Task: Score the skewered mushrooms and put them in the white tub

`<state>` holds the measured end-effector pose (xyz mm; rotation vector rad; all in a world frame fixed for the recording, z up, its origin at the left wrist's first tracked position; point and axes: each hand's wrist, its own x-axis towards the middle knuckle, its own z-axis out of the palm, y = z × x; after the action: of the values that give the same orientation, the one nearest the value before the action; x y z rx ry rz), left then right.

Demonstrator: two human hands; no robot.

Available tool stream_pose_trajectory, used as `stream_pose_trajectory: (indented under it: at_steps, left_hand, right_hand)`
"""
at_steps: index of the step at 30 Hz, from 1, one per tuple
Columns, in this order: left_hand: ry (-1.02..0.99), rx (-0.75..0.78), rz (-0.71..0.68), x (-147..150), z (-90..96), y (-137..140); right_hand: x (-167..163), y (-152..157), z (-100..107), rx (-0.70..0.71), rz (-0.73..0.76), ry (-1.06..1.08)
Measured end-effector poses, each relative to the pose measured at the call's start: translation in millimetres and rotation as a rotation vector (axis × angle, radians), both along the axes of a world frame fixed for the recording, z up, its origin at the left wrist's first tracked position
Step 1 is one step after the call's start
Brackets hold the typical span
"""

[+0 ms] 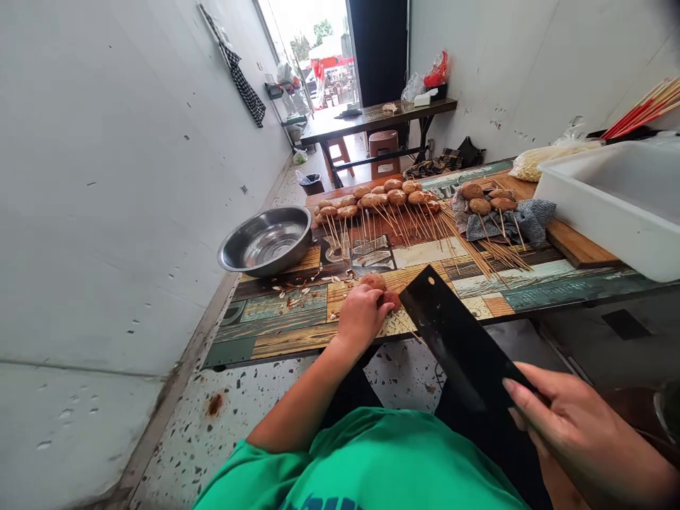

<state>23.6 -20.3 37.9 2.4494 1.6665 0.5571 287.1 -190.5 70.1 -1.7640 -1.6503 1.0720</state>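
Observation:
At the table's near edge, my left hand (362,308) is closed over brown mushroom caps. One cap (373,281) shows above the fingers and another (392,300) by the fingertips. A thin skewer seems to run from there toward the edge. My right hand (571,411) grips a broad black cleaver (457,340), its blade tilted up and left, apart from the mushrooms. Farther back, several skewered mushrooms (396,197) lie piled in a row with sticks pointing toward me. A few more (481,206) rest on a grey cloth (534,216).
A steel basin (265,241) stands at the table's left, near brown and white scraps (297,294). Bare skewers (486,258) lie to the right. Beyond them are a wooden board (579,244), a white plastic tub (605,205) and a bag of pale sticks (547,157). A wall rises on the left.

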Motion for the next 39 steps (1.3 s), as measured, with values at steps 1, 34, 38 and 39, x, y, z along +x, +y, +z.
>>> stream_pose_trajectory:
  at_steps: [1,34,38,39]
  left_hand:
    - [-0.009,-0.029,-0.006,-1,1.7,0]
    - [-0.325,0.080,-0.134,-19,-23.9,6]
    - [-0.318,0.073,-0.143,-20,-23.8,7]
    - [-0.314,0.070,-0.143,-20,-23.7,7]
  right_hand:
    - [2,9,1,-0.095,0.031,0.090]
    - [12,53,-5,-0.386,0.090,0.333]
    - [9,54,-9,-0.391,0.084,0.350]
    - [8,55,-10,-0.393,0.081,0.359]
